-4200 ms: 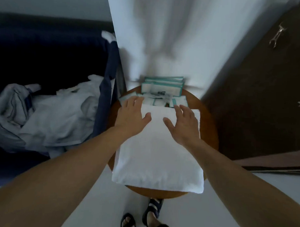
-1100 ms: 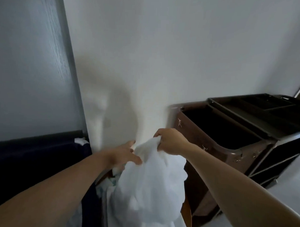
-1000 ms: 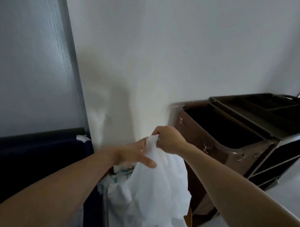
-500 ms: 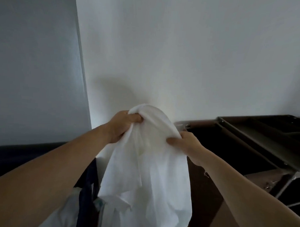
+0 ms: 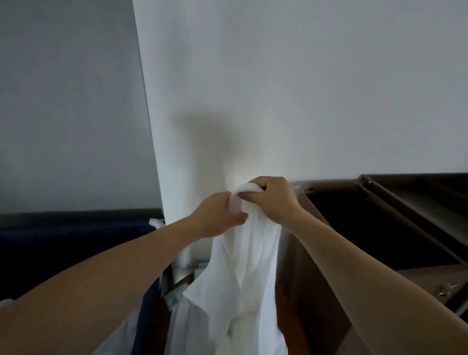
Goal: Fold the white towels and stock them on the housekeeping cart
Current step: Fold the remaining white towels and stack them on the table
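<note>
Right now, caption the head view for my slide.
Left hand and right hand grip the top of a hanging white towel before a white wall, brown housekeeping cart at right.

towel (image 5: pixel 240 278) bottom cut off, cart (image 5: pixel 400 236) cropped right

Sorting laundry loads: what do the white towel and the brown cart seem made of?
The white towel: thin, soft matte cloth, probably cotton; it hangs in limp folds. The brown cart: rigid, smooth, dull-sheened panels, plastic or laminate; the look leaves it open.
</note>
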Tool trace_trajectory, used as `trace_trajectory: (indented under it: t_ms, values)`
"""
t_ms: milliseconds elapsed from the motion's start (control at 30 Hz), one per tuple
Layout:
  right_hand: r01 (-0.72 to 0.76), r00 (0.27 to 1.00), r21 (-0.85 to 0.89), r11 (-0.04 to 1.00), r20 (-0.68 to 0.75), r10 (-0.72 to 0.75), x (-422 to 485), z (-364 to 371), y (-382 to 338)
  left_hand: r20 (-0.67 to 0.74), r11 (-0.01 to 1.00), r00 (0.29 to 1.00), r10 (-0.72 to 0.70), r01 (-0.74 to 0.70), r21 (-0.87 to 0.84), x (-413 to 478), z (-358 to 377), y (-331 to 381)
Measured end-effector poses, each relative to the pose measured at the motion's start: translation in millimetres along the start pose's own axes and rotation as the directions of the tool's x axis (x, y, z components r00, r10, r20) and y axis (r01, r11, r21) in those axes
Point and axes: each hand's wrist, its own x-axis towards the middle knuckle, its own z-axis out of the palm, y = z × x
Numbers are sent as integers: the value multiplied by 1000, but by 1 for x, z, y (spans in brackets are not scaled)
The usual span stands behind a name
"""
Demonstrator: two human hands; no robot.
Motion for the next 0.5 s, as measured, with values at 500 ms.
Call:
trace_trajectory:
  t_ms: [500]
  values:
    - [-52,992,17,999,-114,53,1,-21,-2,59,997,997,46,-42,-58,-2,-32,-11]
